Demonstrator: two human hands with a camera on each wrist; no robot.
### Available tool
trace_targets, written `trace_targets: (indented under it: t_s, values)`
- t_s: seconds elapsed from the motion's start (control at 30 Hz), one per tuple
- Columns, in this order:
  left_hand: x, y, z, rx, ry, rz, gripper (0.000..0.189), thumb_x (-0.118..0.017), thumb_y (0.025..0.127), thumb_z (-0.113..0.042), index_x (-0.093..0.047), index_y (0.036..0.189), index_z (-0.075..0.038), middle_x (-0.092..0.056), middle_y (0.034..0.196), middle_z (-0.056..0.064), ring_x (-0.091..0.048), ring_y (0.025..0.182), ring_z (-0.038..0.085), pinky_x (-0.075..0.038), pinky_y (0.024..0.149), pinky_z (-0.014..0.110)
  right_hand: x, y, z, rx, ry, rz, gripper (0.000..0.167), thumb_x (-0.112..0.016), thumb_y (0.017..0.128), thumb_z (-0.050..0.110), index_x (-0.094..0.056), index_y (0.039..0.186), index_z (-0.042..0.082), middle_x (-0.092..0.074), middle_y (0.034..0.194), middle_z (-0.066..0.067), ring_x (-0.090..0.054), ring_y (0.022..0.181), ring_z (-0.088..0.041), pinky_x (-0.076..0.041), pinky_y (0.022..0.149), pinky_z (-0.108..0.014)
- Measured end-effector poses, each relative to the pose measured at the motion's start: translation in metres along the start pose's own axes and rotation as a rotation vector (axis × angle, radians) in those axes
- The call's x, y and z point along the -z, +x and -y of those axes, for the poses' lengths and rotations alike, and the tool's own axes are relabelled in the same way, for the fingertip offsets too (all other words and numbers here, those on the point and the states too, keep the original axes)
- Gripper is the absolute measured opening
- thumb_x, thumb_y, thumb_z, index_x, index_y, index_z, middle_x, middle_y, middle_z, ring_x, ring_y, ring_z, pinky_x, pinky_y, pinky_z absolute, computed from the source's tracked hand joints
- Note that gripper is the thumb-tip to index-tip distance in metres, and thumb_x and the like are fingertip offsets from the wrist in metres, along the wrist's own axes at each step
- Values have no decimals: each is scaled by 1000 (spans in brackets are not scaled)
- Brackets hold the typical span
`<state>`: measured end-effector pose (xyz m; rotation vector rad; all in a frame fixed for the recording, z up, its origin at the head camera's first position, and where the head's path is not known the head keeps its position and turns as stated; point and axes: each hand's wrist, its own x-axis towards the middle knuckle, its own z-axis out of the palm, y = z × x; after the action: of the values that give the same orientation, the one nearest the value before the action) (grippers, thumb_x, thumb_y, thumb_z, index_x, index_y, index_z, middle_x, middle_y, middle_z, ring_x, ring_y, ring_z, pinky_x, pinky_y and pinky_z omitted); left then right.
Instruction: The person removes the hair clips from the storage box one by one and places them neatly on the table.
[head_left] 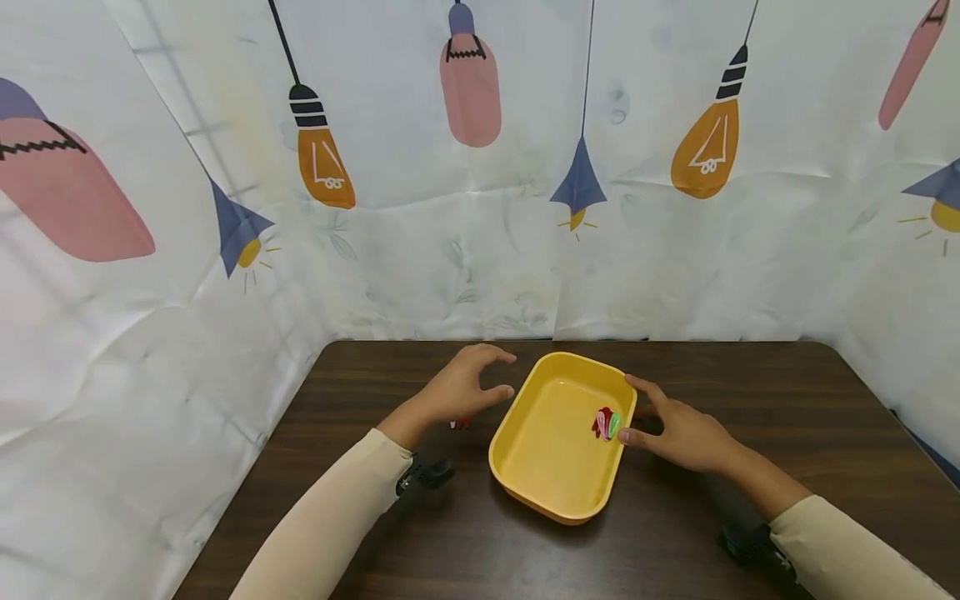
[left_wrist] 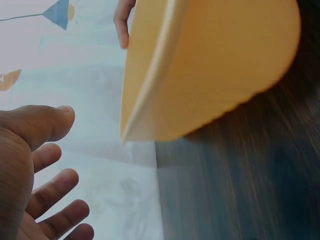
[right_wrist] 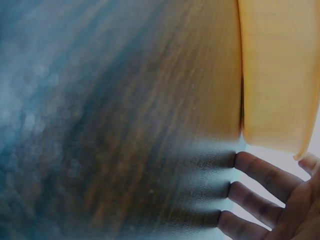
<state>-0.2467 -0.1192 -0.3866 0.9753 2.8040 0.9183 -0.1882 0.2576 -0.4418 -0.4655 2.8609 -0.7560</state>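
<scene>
A flat, dark, streaky-grained table (head_left: pixel 360 383) spans the scene. Left hand (head_left: pixel 461 392), at the tray's ten o'clock: thumb and fingers apart, fingers gently bent, just clear of the rim. At nine o'clock, a small red-and-white piece (head_left: pixel 460 423) lies mostly hidden. Centrally sits the tray (head_left: pixel 551 458), smooth, glossy yellow, round-cornered; soft-looking red, pink and green loops (head_left: pixel 606 423) lie inside toward two o'clock. Right hand (head_left: pixel 678 433), at three o'clock: fingers spread, thumb and forefinger at the rim.

White sheet (head_left: pixel 510 267) with printed lamps (head_left: pixel 470 96) behind dark table (head_left: pixel 780 392)
</scene>
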Motion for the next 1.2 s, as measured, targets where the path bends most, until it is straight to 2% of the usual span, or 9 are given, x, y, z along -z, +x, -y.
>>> trace_targets:
  t_s: [0.13, 0.43, 0.93, 1.2]
  values:
    - [-4, 7, -8, -41, 19, -1, 47, -76, 95, -29, -62, 138, -15, -58, 141, 2, -45, 137, 26, -37, 113, 47, 0, 0, 0, -3, 3, 0, 96, -63, 93, 65, -14, 165, 24, -64, 135, -18, -64, 115, -44, -51, 81, -67]
    - [-12, 22, -23, -53, 18, 43, 50, -74, 96, -30, -61, 140, -11, -58, 141, 2, -43, 138, 25, -34, 115, 46, -1, 0, -2, -4, 8, 5, 96, -63, 93, 65, -13, 165, 25, -63, 136, -19, -64, 115, -44, -52, 81, -66]
    - [-28, 48, -50, -71, 21, 86, 47, -71, 98, -36, -61, 140, -18, -56, 143, 0, -43, 139, 23, -35, 115, 43, -2, 3, -5, -10, 6, 13, 95, -62, 93, 66, -12, 165, 28, -63, 136, -17, -64, 115, -43, -52, 80, -66]
    - [-39, 59, -57, -55, 18, 119, 47, -71, 99, -36, -61, 141, -18, -55, 143, -1, -43, 139, 21, -37, 114, 40, -2, 3, -5, -13, 3, 14, 96, -62, 93, 67, -12, 165, 28, -63, 135, -18, -64, 114, -43, -51, 80, -67]
